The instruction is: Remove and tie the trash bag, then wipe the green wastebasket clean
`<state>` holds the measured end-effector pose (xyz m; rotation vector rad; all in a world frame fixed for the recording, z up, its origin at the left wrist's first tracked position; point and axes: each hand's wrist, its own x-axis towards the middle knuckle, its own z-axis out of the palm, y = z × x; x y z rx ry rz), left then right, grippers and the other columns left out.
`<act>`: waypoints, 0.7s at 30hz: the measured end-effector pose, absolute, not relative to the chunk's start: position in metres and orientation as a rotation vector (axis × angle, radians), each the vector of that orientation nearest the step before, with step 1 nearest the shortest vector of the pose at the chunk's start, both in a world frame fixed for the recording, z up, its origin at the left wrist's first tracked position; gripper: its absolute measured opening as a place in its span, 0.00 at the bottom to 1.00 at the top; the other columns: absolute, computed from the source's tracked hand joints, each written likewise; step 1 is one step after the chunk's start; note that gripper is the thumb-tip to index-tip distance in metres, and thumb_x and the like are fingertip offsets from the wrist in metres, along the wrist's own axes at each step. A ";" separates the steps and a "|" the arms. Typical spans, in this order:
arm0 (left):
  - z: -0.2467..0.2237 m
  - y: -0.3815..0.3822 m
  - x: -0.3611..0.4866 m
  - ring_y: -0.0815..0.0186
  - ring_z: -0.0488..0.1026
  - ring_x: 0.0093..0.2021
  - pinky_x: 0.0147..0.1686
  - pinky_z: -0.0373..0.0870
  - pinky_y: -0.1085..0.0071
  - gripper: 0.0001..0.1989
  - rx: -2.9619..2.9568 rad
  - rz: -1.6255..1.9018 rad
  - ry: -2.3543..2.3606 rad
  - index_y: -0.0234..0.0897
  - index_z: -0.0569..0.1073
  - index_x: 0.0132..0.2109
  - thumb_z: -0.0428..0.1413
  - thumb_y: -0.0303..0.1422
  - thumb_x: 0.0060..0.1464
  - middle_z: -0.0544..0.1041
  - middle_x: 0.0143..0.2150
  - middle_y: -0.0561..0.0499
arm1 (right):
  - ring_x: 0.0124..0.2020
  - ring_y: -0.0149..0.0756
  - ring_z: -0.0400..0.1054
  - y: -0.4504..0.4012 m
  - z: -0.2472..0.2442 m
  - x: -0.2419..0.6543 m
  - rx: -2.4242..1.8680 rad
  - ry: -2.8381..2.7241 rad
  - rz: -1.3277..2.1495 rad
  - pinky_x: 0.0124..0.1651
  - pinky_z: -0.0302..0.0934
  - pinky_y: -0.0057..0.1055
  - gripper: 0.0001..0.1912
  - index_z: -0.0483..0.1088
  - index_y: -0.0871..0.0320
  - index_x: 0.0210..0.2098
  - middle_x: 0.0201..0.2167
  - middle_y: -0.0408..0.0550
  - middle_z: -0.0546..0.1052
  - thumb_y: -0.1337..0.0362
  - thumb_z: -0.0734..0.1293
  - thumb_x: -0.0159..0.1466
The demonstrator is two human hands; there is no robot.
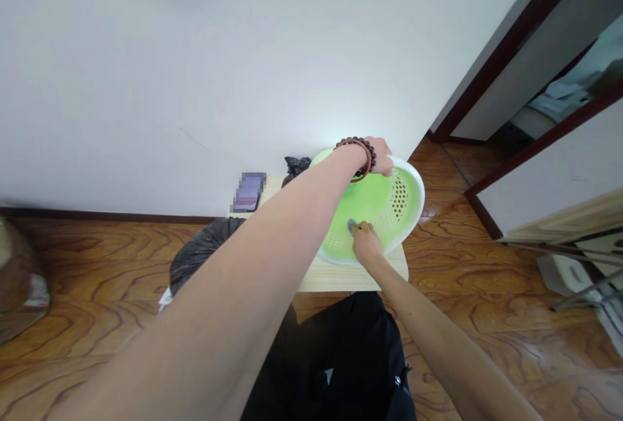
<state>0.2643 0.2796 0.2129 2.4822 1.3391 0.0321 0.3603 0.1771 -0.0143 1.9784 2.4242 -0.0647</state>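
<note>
A green basket with a white rim and small holes rests tilted on a light wooden table. My left hand, with beaded bracelets at its wrist, reaches across to the basket's far rim, its fingers wrapped round it. Inside the basket, my right hand is closed on a small grey item, too small to name, near the green bottom. My left forearm hides the basket's left part.
Left of the basket are a black plastic bag and a blurred phone. A larger black bag hangs at the table's left. The white wall rises behind; a cardboard box stands far left.
</note>
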 end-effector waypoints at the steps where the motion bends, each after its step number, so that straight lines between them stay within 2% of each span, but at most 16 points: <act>1: 0.213 0.279 0.262 0.64 0.70 0.37 0.33 0.65 0.73 0.23 2.470 0.048 1.345 0.41 0.74 0.48 0.56 0.42 0.43 0.75 0.45 0.48 | 0.44 0.38 0.60 0.173 -0.016 0.354 1.967 2.464 -0.154 0.45 0.54 0.28 0.22 0.68 0.59 0.50 0.41 0.54 0.68 0.77 0.55 0.59; 5: 0.212 0.279 0.259 0.61 0.71 0.40 0.36 0.67 0.72 0.26 2.404 0.082 1.409 0.46 0.72 0.51 0.57 0.42 0.41 0.75 0.45 0.51 | 0.43 0.34 0.61 0.172 -0.005 0.353 1.777 2.604 -0.318 0.47 0.53 0.26 0.25 0.66 0.56 0.53 0.41 0.51 0.69 0.78 0.55 0.59; 8: 0.212 0.279 0.258 0.59 0.72 0.42 0.38 0.67 0.71 0.27 2.407 0.054 1.422 0.46 0.72 0.52 0.57 0.42 0.41 0.76 0.42 0.50 | 0.45 0.37 0.59 0.188 0.021 0.376 1.721 2.610 -0.045 0.47 0.52 0.28 0.25 0.67 0.59 0.52 0.41 0.53 0.69 0.79 0.54 0.59; 11: 0.213 0.278 0.258 0.59 0.72 0.42 0.39 0.67 0.71 0.27 2.417 0.041 1.418 0.45 0.72 0.51 0.57 0.43 0.40 0.77 0.42 0.49 | 0.48 0.44 0.56 0.205 0.043 0.404 1.745 2.537 0.297 0.49 0.52 0.34 0.19 0.68 0.63 0.48 0.43 0.58 0.69 0.75 0.53 0.62; 14: 0.212 0.279 0.257 0.59 0.72 0.41 0.38 0.68 0.71 0.26 2.408 0.051 1.401 0.45 0.73 0.50 0.58 0.43 0.40 0.77 0.42 0.49 | 0.47 0.46 0.56 0.207 0.044 0.418 1.783 2.445 0.395 0.48 0.52 0.36 0.17 0.71 0.65 0.43 0.42 0.61 0.69 0.74 0.53 0.63; 18: 0.210 0.280 0.257 0.59 0.72 0.41 0.37 0.68 0.71 0.27 2.405 0.100 1.397 0.45 0.73 0.51 0.58 0.43 0.40 0.76 0.44 0.49 | 0.46 0.44 0.59 0.187 0.015 0.394 1.934 2.391 0.182 0.46 0.54 0.33 0.18 0.72 0.63 0.43 0.40 0.59 0.70 0.76 0.54 0.61; 21: 0.210 0.279 0.256 0.59 0.72 0.42 0.37 0.68 0.71 0.29 2.382 0.108 1.415 0.46 0.72 0.52 0.58 0.43 0.39 0.76 0.45 0.50 | 0.42 0.37 0.62 0.166 -0.009 0.357 2.050 2.432 -0.166 0.46 0.54 0.29 0.24 0.68 0.59 0.51 0.41 0.54 0.71 0.78 0.55 0.58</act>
